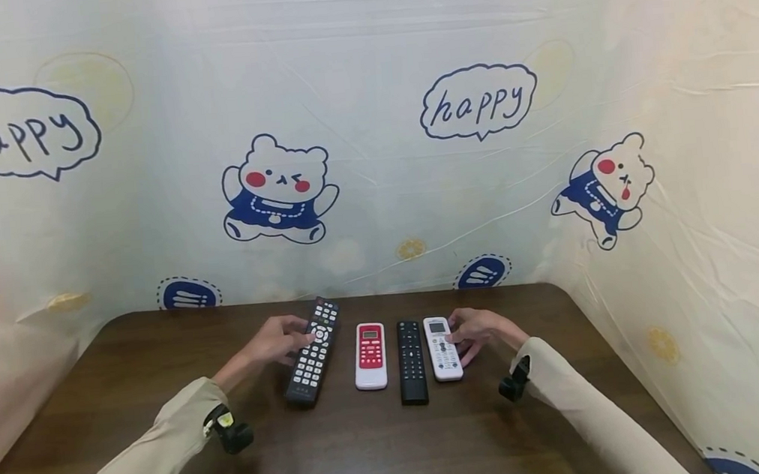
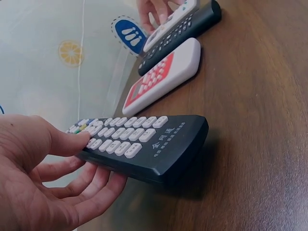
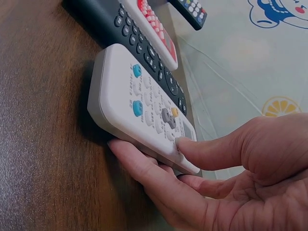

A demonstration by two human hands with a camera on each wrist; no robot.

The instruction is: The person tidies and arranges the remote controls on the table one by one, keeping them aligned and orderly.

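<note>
In the head view my left hand [image 1: 282, 340] grips a long black remote control [image 1: 313, 354] with white buttons, thumb on its face and fingers under its edge; the left wrist view shows it lifted and tilted off the table. My right hand [image 1: 481, 329] holds a white remote control [image 1: 443, 349] with blue, grey and yellow buttons by its right side, thumb on top, as the right wrist view [image 3: 144, 103] shows. Between them lie a white remote with a red face [image 1: 370, 358] and a slim black remote [image 1: 412, 364], both untouched.
The brown wooden table [image 1: 371, 456] has its far edge against a pale printed curtain [image 1: 372, 155] with bears and writing. More curtain hangs along both sides. The slim black remote lies close beside the white one.
</note>
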